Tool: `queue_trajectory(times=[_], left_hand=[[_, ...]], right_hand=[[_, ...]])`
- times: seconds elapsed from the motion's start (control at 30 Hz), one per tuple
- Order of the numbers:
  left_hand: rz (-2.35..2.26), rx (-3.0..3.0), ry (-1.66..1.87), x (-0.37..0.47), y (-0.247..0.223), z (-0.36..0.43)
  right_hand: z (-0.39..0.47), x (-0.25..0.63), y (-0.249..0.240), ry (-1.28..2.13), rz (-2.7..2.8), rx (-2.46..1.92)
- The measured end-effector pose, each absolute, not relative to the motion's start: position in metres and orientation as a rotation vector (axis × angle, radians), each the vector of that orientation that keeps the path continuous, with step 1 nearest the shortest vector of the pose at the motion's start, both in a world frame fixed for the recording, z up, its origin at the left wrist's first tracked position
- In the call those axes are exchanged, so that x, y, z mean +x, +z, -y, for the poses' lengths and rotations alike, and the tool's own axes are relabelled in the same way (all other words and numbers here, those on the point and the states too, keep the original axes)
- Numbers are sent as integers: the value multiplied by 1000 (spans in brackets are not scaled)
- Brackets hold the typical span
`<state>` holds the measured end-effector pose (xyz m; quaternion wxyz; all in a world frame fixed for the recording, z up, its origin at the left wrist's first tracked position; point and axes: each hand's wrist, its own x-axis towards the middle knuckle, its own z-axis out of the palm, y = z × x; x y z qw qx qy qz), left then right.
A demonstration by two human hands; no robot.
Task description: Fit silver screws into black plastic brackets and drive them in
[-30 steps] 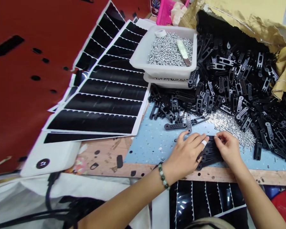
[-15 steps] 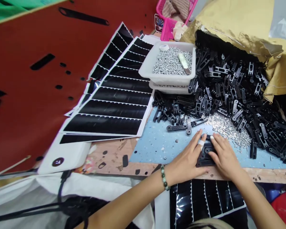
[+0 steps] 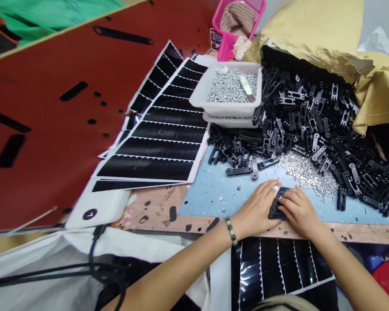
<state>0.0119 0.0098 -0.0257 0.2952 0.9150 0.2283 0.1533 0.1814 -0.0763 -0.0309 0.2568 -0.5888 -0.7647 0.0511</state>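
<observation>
Both hands meet over a small black plastic block [image 3: 274, 210] at the front edge of the blue mat [image 3: 214, 194]. My left hand [image 3: 257, 208] grips its left side, fingers wrapped along it, white tape on one finger. From the right, my right hand [image 3: 298, 211] presses curled fingers onto the block's top and covers part of it. Beyond the hands lie small silver screws and nuts [image 3: 306, 170]. Behind them is a large heap of black plastic clips [image 3: 298, 116].
A white tub [image 3: 201, 93] of screws, holding a tape roll and a small blade, stands behind the mat. Black sticker sheets [image 3: 158, 147] lie to the left, near a white device [image 3: 106, 207]. Torn yellow sacking [image 3: 324, 30] and a pink basket [image 3: 225, 47] are at the back.
My right hand's fingers have curled in and shifted slightly left over the block. My left fingers have closed more around it. The camera view has turned a little.
</observation>
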Motion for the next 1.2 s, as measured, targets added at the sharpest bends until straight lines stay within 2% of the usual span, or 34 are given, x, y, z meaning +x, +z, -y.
queue_trajectory(times=[0.27, 0.37, 0.43, 0.53, 0.7, 0.83, 0.93, 1.03, 1.13, 1.2], left_hand=[[-622, 2415, 388, 16, -25, -8], [-645, 2394, 448, 15, -20, -6], [-693, 2308, 504, 13, -12, -5], [-763, 1897, 447, 9, 7, -6], [-695, 906, -36, 8, 24, -4], [-699, 591, -1, 2, 24, -4], [-793, 848, 168, -10, 21, -6], [-981, 1547, 397, -16, 13, -6], [-904, 2093, 293, -10, 4, -5], [-864, 2228, 204, -5, 3, -7]], right_hand=[[109, 182, -26, 340, 2203, -1688], [112, 189, -30, 494, 2001, -1590], [108, 200, -32, 472, 1729, -1521], [96, 209, -30, 353, 1429, -1428], [68, 184, -16, 369, 1433, -1180], [54, 167, -12, 437, 1270, -1554], [45, 167, -18, 522, 1168, -1859], [38, 168, -26, 488, 1208, -2131], [37, 165, -27, 250, 1331, -2230], [40, 164, -22, 68, 1411, -2113]])
